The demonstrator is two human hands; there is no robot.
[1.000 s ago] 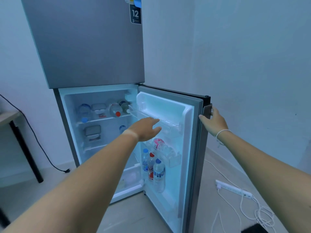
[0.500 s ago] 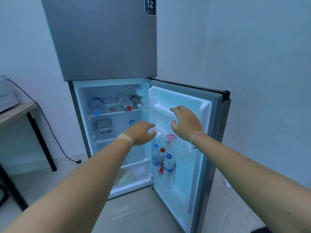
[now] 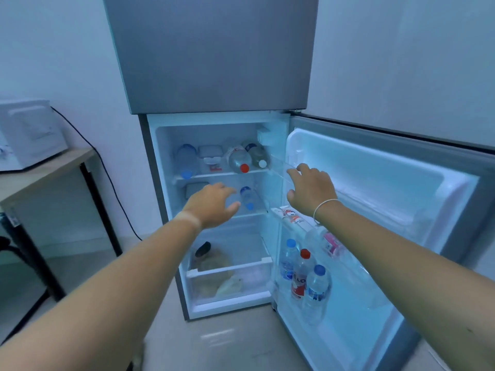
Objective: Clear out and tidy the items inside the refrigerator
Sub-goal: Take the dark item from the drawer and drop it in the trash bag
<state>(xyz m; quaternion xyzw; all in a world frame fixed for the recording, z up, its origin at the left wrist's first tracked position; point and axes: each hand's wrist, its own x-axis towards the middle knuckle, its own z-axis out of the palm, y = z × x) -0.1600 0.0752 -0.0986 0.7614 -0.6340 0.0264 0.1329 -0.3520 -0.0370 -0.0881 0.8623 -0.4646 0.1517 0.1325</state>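
Head view: a blue-capped bottle (image 3: 247, 197) lies on its side on the refrigerator's (image 3: 214, 62) middle shelf (image 3: 249, 214), probably light, smooth and apt to roll; grip it around the body. The left hand (image 3: 211, 204) reaches toward it, fingers spread, empty. The right hand (image 3: 312, 188), open, holds nothing beside the door rack (image 3: 278, 170). Bottles (image 3: 238, 159) overhead crowd little.

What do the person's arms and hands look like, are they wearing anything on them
Both forearms are bare, with no sleeves in view and no gloves. The right hand has a thin white band looped round its wrist. The left hand wears nothing; a paler strip crosses its wrist. No rings or markings show.
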